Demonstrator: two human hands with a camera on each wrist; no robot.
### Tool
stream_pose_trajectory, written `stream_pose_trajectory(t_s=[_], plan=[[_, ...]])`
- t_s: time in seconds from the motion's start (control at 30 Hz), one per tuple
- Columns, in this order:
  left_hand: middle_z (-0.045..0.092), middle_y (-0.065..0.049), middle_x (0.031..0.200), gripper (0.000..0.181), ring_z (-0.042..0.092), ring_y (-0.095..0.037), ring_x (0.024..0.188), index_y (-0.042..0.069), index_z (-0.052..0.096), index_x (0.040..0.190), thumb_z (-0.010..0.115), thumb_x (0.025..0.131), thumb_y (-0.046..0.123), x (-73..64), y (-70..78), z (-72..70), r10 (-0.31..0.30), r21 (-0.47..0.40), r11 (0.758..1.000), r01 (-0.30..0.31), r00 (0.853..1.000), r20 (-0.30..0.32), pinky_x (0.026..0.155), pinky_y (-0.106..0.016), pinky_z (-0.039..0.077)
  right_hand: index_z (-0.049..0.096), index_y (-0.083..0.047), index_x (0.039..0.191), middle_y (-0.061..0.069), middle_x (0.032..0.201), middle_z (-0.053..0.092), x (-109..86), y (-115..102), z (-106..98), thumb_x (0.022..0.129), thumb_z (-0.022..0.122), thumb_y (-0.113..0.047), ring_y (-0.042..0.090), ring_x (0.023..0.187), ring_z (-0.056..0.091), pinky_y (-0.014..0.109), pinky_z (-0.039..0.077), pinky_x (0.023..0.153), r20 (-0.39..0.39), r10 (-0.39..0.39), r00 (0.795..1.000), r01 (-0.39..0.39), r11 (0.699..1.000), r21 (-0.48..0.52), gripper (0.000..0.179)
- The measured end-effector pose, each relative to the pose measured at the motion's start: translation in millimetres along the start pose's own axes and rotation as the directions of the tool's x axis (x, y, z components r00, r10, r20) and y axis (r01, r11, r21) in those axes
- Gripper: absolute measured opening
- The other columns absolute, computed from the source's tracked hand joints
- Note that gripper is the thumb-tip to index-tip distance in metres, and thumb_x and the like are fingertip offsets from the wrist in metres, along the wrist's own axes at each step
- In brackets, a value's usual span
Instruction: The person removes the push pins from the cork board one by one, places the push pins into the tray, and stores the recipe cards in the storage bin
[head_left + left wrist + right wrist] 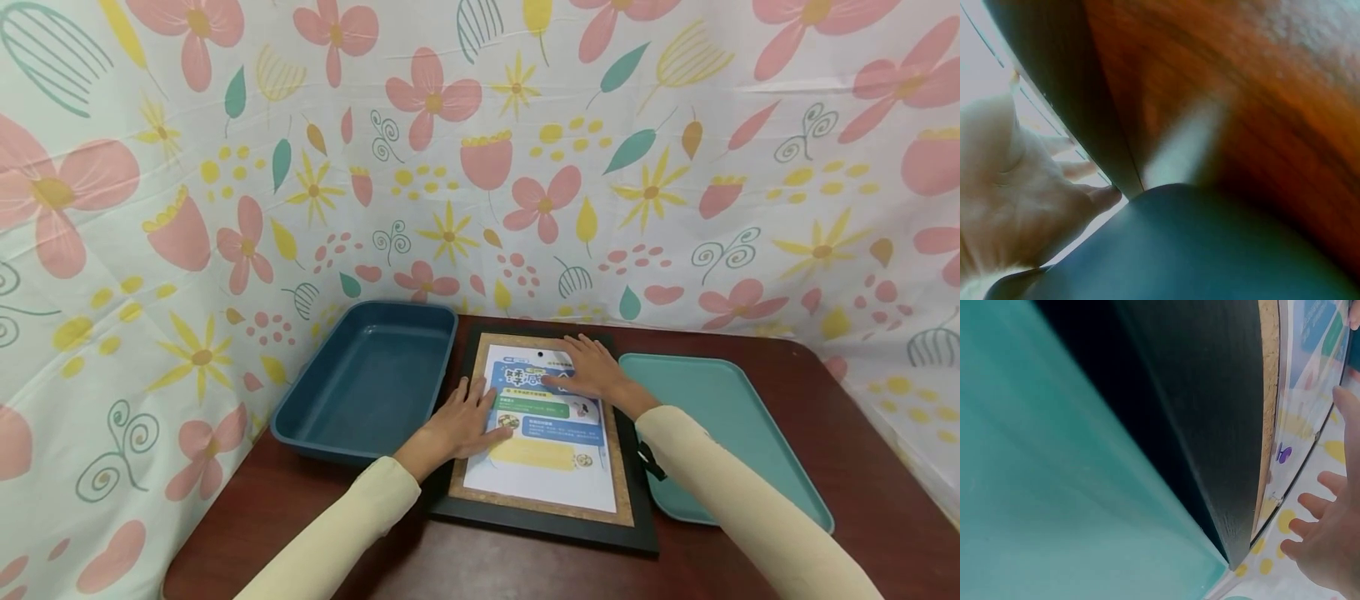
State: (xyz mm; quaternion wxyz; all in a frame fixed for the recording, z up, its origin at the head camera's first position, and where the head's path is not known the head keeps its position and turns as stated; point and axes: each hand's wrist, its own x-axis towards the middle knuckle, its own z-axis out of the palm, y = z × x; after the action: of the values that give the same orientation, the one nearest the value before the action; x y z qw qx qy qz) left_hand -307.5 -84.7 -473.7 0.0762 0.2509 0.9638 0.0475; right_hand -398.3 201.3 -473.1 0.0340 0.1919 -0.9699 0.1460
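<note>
A printed poster [540, 489] with blue, green and yellow blocks lies on a cork board [624, 504] with a black frame [555, 536], flat on the table. A small dark pin [540, 354] shows near the sheet's top. My left hand [467, 423] lies with spread fingers over the left part of the poster and the cork edge. Across the upper right part of the board, my right hand [596, 372] rests with its fingers extended. In the right wrist view, the right hand [1329, 540] has its fingers apart and grips nothing.
Left of the board stands a deep dark blue tray [367, 375], close to its frame. A flat teal tray [697, 392] lies on the right, under my right forearm. A flowered cloth [480, 208] hangs behind the dark wooden table [450, 571].
</note>
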Motion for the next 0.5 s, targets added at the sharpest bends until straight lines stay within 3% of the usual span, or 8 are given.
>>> stream_pose_trajectory(t_s=[0.2, 0.5], plan=[[0.011, -0.017, 0.173, 0.088, 0.01, -0.046, 0.157, 0.01, 0.022, 0.167, 0.037, 0.104, 0.07, 2.1, -1.0, 0.7, -0.006, 0.012, 1.0, 0.006, 1.0, 0.002, 0.125, -0.05, 0.023, 0.045, -0.008, 0.157, 0.027, 0.159, 0.04, 5.5, 4.4, 3.1, 0.09, 0.074, -0.059, 0.052, 0.15, 0.028, 0.068, 0.018, 0.12, -0.011, -0.029, 1.0, 0.029, 0.999, 0.014, 0.089], [0.011, -0.017, 0.173, 0.087, 0.01, -0.046, 0.157, 0.01, 0.022, 0.167, 0.037, 0.104, 0.069, -0.2, 1.5, -2.3, -0.002, 0.014, 1.0, 0.002, 1.0, 0.009, 0.125, -0.05, 0.023, 0.048, -0.012, 0.156, 0.019, 0.15, 0.055, 9.3, 9.4, 9.1, 0.089, 0.077, -0.056, 0.043, 0.139, 0.049, 0.064, 0.028, 0.117, -0.042, -0.084, 0.996, 0.086, 0.995, 0.055, 0.085]])
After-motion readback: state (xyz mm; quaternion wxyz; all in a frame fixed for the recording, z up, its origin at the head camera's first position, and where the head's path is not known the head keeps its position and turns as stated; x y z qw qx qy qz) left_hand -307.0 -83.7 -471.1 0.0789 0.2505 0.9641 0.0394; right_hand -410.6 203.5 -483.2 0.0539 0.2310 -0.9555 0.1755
